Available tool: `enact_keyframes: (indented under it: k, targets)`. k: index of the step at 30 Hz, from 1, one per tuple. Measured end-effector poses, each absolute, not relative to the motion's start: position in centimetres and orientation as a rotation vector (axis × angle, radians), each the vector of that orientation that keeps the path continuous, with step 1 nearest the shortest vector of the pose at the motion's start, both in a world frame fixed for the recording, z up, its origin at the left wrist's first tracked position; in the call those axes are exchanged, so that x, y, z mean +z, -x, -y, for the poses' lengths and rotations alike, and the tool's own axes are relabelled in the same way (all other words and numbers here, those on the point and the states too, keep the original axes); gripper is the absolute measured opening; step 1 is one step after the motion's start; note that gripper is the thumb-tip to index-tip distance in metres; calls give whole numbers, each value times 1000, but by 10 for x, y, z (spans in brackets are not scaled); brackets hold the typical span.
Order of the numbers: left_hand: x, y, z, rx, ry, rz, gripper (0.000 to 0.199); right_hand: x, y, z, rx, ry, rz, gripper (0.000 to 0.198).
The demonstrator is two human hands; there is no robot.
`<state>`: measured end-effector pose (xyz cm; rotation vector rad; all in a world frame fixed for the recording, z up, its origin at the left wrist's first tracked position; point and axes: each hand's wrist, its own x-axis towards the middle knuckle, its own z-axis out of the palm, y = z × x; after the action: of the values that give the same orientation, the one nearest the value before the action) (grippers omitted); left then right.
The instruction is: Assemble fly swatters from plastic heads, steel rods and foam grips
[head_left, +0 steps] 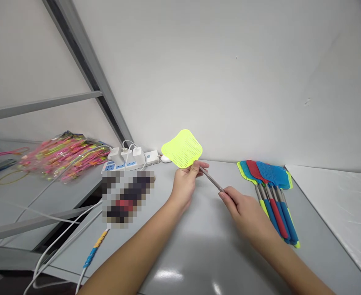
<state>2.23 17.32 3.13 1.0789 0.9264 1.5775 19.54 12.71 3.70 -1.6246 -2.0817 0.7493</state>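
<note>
A fly swatter (184, 148) with a bright yellow-green perforated head and a thin metal shaft is held up above the grey table. My left hand (187, 180) pinches it where the head meets the shaft. Lower down, my right hand (240, 205) is closed around the other end, hiding the handle. To the right of my right hand lies a fanned pile of fly swatters (268, 174) in blue, red and yellow-green, their coloured grips toward me.
A white power strip (131, 164) with chargers sits by the wall, near a pixelated object (129, 198). White cables (60, 246) run down the left side. Bagged pink and yellow items (66, 157) lie on the neighbouring table, beyond a metal frame (85, 53).
</note>
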Motion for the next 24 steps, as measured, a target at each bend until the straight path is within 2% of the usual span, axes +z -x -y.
enact_keyframes:
  k: [4, 9, 13, 17, 24]
  targets:
    - [31, -20, -173, 1509, -1059, -866, 34, 37, -198, -125, 867, 1533, 2068, 38]
    - [22, -38, -158, 1216, -1049, -755, 32, 35, -195, -125, 1511, 1312, 1653, 43]
    - [13, -52, -149, 1049, -1036, -681, 42, 29, -191, -127, 1803, 1193, 1327, 47]
    - [16, -51, -153, 1142, -1022, -792, 33, 29, -186, -127, 1919, 1075, 1178, 43]
    - [42, -1, -187, 1703, -734, -775, 29, 34, -172, -113, 1962, 1147, 1414, 44]
